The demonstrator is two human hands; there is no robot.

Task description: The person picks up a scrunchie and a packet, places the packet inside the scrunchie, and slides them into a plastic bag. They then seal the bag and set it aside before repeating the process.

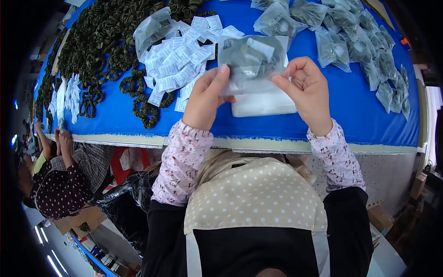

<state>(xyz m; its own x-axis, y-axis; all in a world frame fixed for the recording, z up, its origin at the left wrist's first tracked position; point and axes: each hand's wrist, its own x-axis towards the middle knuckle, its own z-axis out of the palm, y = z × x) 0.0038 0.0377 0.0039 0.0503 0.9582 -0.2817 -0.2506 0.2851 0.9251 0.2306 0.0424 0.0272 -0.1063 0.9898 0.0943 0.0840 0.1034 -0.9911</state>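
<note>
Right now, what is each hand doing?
Left hand: closed, pinching the clear bag at one edge.
Right hand: closed, pinching the same bag's other edge.

Clear plastic bag [251, 62], filled.
Dark green bands [239, 59] and 1 white slip [261, 47] inside; held up flat, pinched at both sides.

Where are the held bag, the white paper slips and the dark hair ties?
bag [251, 60], head view, middle of its clear front
white paper slips [180, 62], head view, middle of the pile
dark hair ties [101, 37], head view, middle of the heap
</note>
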